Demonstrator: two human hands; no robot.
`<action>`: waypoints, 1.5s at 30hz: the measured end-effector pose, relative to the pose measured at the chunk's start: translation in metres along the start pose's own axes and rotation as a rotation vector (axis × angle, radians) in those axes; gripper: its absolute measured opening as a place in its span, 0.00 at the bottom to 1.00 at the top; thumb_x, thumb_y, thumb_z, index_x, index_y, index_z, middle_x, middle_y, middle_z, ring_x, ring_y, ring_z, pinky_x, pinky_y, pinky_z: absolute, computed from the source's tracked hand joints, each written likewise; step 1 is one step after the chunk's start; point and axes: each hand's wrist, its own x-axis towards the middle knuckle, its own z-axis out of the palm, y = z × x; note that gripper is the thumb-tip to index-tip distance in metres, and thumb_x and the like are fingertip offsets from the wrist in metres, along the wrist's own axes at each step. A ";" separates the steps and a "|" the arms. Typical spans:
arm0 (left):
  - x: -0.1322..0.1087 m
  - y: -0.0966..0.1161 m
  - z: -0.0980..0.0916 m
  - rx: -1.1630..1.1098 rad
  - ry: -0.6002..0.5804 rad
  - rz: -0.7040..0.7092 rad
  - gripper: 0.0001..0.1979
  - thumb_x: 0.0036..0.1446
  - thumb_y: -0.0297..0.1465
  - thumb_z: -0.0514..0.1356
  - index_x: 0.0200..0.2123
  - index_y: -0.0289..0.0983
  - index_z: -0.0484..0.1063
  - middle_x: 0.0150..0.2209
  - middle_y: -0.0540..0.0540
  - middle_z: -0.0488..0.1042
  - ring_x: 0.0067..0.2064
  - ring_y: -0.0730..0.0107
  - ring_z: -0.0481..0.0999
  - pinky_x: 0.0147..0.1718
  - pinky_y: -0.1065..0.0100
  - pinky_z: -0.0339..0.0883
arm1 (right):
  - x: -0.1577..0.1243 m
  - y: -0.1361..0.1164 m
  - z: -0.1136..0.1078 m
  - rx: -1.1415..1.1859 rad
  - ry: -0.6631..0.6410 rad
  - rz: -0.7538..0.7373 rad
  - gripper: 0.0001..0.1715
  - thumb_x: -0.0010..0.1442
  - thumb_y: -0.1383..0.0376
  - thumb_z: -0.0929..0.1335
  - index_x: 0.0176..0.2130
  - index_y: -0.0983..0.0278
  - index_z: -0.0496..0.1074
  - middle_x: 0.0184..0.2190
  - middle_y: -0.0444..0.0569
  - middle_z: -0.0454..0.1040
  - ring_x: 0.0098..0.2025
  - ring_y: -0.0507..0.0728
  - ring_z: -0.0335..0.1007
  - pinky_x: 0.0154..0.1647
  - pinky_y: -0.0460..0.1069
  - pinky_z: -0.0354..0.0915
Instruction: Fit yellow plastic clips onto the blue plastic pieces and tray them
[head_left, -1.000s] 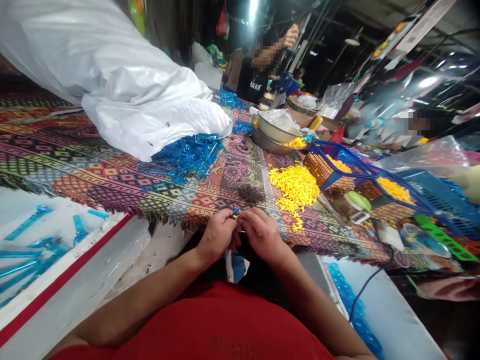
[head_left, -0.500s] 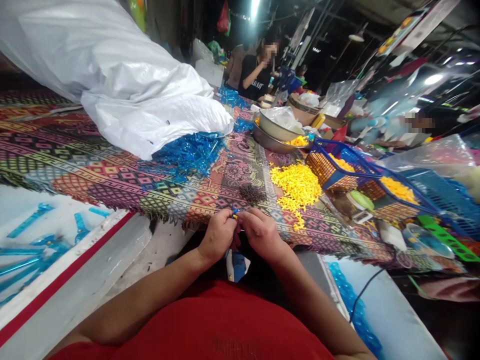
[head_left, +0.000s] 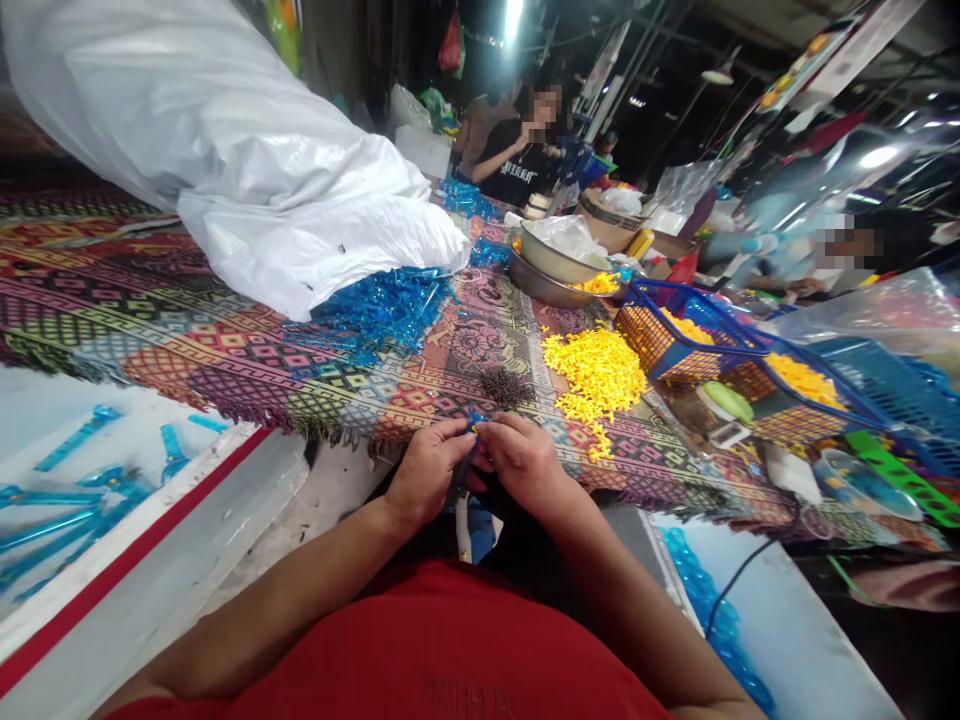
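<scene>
My left hand point(head_left: 427, 470) and my right hand point(head_left: 521, 462) meet at the near edge of a patterned cloth point(head_left: 225, 340), fingers pinched together on a small blue and yellow plastic piece point(head_left: 474, 424). Just beyond my fingers lies a small dark heap of tiny parts point(head_left: 504, 386). A pile of yellow plastic pieces point(head_left: 596, 378) sits to the right of it. A spread of blue plastic pieces point(head_left: 379, 312) lies to the left, spilling from under a big white plastic sack point(head_left: 247, 170).
Metal bowls point(head_left: 551, 270) stand behind the yellow pile. Blue baskets point(head_left: 697, 340) with yellow pieces are at the right. A white tray with blue parts point(head_left: 67, 490) is at the lower left. Two people stand at the far end of the table.
My hands stay pinched on the small piece and have shifted only slightly. The person at the back lowered a raised arm.
</scene>
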 end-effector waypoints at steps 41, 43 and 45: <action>0.001 0.004 0.003 0.454 0.137 0.023 0.06 0.54 0.31 0.48 0.27 0.37 0.61 0.12 0.55 0.65 0.11 0.75 0.62 0.10 0.75 0.54 | -0.005 -0.002 0.010 0.098 0.004 0.068 0.13 0.61 0.72 0.59 0.42 0.64 0.69 0.31 0.49 0.67 0.32 0.52 0.65 0.32 0.46 0.65; 0.001 0.005 0.003 0.414 0.123 0.012 0.06 0.54 0.31 0.48 0.28 0.37 0.61 0.13 0.55 0.65 0.11 0.75 0.63 0.10 0.76 0.54 | -0.003 0.000 0.008 0.131 0.042 0.074 0.12 0.61 0.71 0.60 0.44 0.64 0.69 0.33 0.50 0.70 0.36 0.54 0.67 0.37 0.48 0.66; 0.001 0.006 0.003 0.379 0.111 0.000 0.06 0.54 0.31 0.48 0.28 0.37 0.62 0.13 0.55 0.66 0.11 0.75 0.63 0.09 0.76 0.54 | -0.001 0.002 0.005 0.164 0.074 0.082 0.12 0.61 0.70 0.61 0.44 0.64 0.69 0.35 0.51 0.71 0.39 0.54 0.68 0.39 0.48 0.67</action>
